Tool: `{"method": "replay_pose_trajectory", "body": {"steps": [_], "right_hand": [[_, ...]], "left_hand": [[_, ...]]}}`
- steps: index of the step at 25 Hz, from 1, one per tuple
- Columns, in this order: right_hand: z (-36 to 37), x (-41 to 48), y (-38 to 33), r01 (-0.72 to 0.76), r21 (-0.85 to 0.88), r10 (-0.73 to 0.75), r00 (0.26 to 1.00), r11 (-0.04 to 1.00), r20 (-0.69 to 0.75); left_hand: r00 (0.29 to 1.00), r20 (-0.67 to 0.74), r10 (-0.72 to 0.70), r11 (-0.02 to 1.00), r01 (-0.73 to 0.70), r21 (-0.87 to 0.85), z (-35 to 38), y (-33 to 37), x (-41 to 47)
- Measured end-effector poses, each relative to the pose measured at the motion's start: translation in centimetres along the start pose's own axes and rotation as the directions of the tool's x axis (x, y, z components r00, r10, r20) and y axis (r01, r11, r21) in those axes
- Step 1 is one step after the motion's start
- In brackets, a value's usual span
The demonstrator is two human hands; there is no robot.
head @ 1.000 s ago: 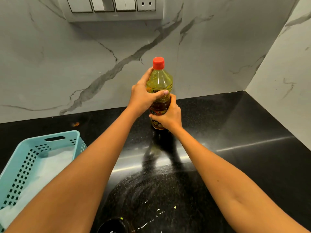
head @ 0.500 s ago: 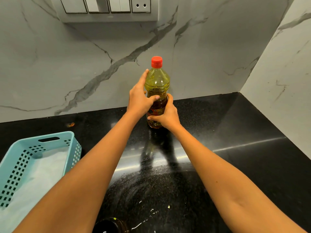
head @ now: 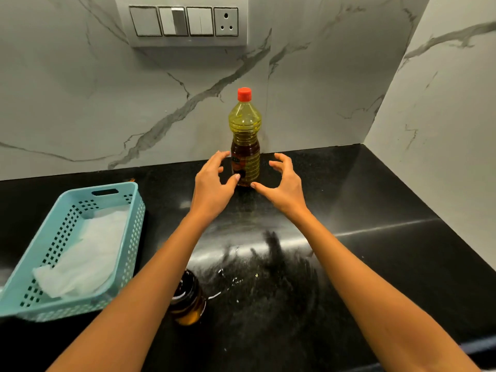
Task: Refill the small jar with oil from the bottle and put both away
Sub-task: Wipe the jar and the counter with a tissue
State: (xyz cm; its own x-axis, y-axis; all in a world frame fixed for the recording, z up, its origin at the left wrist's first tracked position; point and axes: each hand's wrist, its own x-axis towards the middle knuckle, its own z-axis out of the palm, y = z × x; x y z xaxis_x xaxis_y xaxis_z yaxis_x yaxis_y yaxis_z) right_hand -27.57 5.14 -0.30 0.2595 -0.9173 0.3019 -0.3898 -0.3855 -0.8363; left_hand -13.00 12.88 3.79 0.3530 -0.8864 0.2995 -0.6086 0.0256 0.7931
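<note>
The oil bottle [head: 245, 135], yellow-green with a red cap and a dark label, stands upright on the black counter against the marble back wall. My left hand [head: 213, 181] hovers just left of its base with fingers spread and holds nothing. My right hand [head: 281, 181] hovers just right of the base, fingers loosely spread, also holding nothing. The small jar [head: 189, 299], dark-lidded with amber oil inside, stands near the counter's front, partly hidden under my left forearm.
A light blue perforated basket [head: 126, 200] with a white cloth [head: 83, 253] in it sits at the left. A switch panel [head: 185, 21] is on the back wall. A marble side wall [head: 442, 130] bounds the counter [head: 375, 210] at the right. Oil streaks mark the counter near the jar.
Both hands have let go of the bottle and drawn back to either side of its base. The bottle now stands alone by the wall. The view has pulled back, showing the jar.
</note>
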Motion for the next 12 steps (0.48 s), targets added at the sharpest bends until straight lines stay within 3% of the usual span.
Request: {"method": "replay_pose_trajectory", "body": {"steps": [7,12], "right_hand": [[-1.1,-10.1,-2.8,-0.011,0.065,0.01,1.0,0.998,0.012],[0.7,-16.3,-5.5,-0.025,0.117,0.016,0.997,0.993,0.075]], "left_hand": [[0.999,-0.025,-0.023,0.998,0.025,0.062,-4.2,0.6,-11.8],[0.999,-0.043,-0.009,0.976,0.018,0.215,-8.8,-1.2,-18.2]]}}
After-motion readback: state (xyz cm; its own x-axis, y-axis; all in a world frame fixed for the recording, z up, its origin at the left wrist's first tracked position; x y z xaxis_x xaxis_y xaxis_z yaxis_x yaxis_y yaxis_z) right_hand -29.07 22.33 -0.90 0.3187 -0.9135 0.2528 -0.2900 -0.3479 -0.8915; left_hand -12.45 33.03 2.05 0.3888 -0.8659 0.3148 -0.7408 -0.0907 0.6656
